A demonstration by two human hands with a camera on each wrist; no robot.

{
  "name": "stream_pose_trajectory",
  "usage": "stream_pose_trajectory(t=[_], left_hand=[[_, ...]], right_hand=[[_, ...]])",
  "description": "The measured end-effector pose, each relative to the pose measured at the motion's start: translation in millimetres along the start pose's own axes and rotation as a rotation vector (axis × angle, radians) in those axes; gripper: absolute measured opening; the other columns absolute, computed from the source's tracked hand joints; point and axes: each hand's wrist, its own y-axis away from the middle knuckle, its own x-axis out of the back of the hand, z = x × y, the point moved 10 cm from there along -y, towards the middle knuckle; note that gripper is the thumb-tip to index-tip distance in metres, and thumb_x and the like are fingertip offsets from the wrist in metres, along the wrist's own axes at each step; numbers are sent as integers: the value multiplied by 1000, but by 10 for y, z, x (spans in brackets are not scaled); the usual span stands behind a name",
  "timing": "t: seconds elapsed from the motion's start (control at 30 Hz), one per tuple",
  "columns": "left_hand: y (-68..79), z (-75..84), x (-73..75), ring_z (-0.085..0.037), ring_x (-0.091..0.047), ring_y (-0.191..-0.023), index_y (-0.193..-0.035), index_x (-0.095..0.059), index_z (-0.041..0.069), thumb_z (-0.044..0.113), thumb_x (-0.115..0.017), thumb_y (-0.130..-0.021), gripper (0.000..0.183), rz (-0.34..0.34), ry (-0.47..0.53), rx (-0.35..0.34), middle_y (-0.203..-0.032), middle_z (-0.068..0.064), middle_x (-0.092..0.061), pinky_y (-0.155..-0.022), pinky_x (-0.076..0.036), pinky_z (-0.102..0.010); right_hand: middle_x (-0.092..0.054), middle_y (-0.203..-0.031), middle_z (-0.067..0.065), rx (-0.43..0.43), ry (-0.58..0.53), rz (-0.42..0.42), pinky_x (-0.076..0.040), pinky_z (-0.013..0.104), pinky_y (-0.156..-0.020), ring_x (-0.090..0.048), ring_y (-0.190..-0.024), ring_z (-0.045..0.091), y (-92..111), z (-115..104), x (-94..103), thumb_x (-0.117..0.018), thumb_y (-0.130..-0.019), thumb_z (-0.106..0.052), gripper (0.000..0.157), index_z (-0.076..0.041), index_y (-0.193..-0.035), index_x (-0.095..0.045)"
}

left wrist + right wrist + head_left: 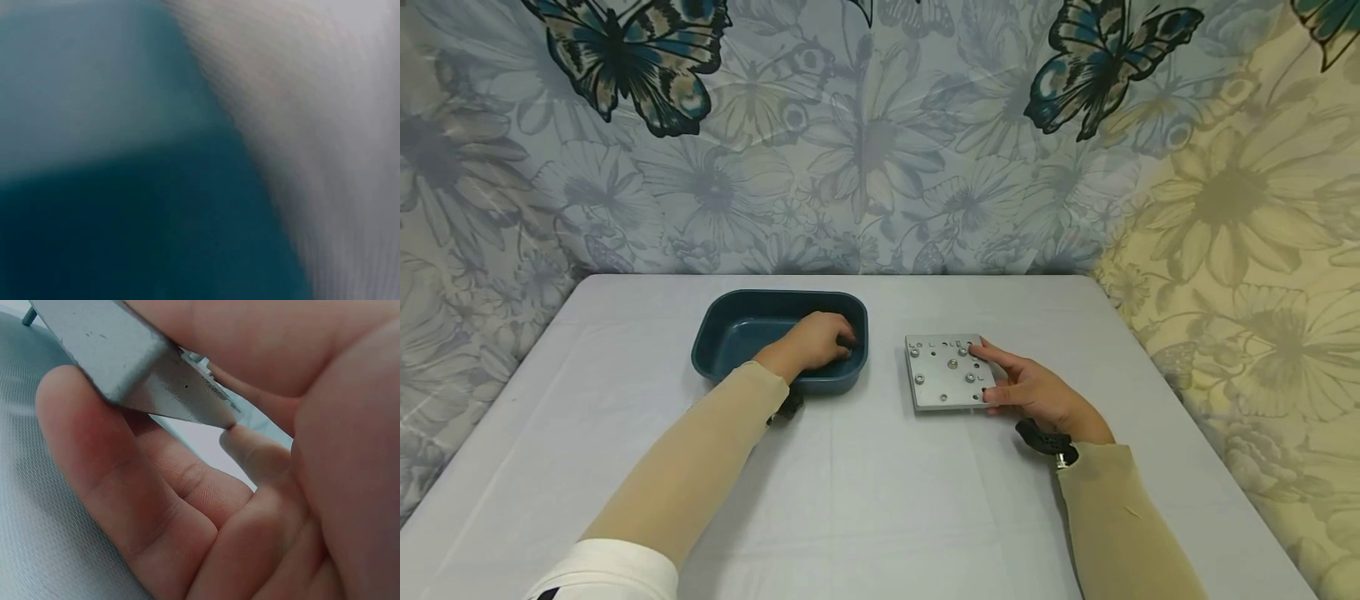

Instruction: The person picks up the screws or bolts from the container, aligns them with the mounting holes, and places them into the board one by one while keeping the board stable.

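My left hand (816, 340) reaches into a dark teal plastic bin (724, 333), near its right end, with the fingers bent downward. Whatever lies under those fingers is hidden. The left wrist view is blurred and shows only the teal bin wall (94, 219) beside a pale sleeve (312, 137). To the right, a square silver metal plate (934, 368) carries several screws and holes on its upper face. My right hand (1041, 390) grips its right edge, thumb on top. In the right wrist view, fingers (94, 444) support the plate (103, 344) from below, and a screw end protrudes at one corner.
A white cloth (880, 500) covers the table beneath the bin and the plate. Behind the table's far edge hangs a curtain (880, 167) printed with flowers and butterflies. Dark wrist devices (1043, 437) sit on both wrists.
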Motion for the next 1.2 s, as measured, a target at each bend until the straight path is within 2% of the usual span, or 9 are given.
stream_pose_trajectory(t=[0.3, 0.4, 0.57, 0.7, 0.87, 1.07, 1.2], left_hand=[[7, 71, -36, -26, -61, -108, -114, -75, 8, 17, -71, -94, 23, -24, -57, -22, -116, -8, -64, -96, -47, -40], [-2, 52, -39, -27, -59, -109, -116, -74, 9, 18, -68, -96, 23, -23, -32, -3, -117, -9, -64, -97, -47, -42], [-2, -71, 27, -24, -58, -115, -115, -75, 10, 17, -67, -96, 22, 31, 135, 87, -117, -6, -67, -100, -44, -40], [28, -154, 81, -22, -59, -110, -117, -74, 11, 11, -69, -93, 25, 76, 311, 154, -117, -6, -66, -93, -47, -38], [70, -252, 96, -20, -62, -101, -128, -68, 12, 3, -69, -90, 39, 121, 515, 233, -124, -7, -61, -85, -51, -35], [104, -318, 102, -20, -64, -99, -132, -65, 10, 2, -70, -90, 43, 143, 623, 296, -125, -9, -61, -83, -51, -35], [118, -343, 122, -20, -64, -98, -130, -66, 8, 1, -71, -89, 42, 167, 685, 315, -118, -10, -63, -82, -51, -33]], right_hand=[[0, -166, 0, 3, 4, 0, -59, 37, -74, -66, -89, 19, 5, 17, 1, -73, -88, 3, 80, -7, -156, -32], [1, -166, 1, 5, 3, -5, -58, 37, -74, -66, -88, 19, 6, 16, -3, -72, -88, 4, 80, -7, -156, -32], [2, -166, 2, 10, 9, -13, -58, 35, -74, -65, -88, 18, 7, -7, -8, -72, -89, 4, 79, -6, -156, -31], [1, -166, 1, 5, 6, -4, -58, 36, -74, -65, -88, 18, 8, -23, -3, -73, -88, 3, 80, -6, -156, -32], [0, -166, -1, 0, 10, 0, -58, 36, -74, -66, -90, 18, 10, -10, 5, -72, -88, 4, 80, -6, -156, -32], [0, -166, -1, 3, 10, -3, -58, 36, -74, -66, -90, 18, 2, 1, 9, -72, -89, 3, 80, -7, -157, -31], [0, -166, 0, 6, 16, -1, -58, 36, -74, -65, -88, 18, -7, -5, 12, -73, -88, 3, 80, -7, -156, -32]])
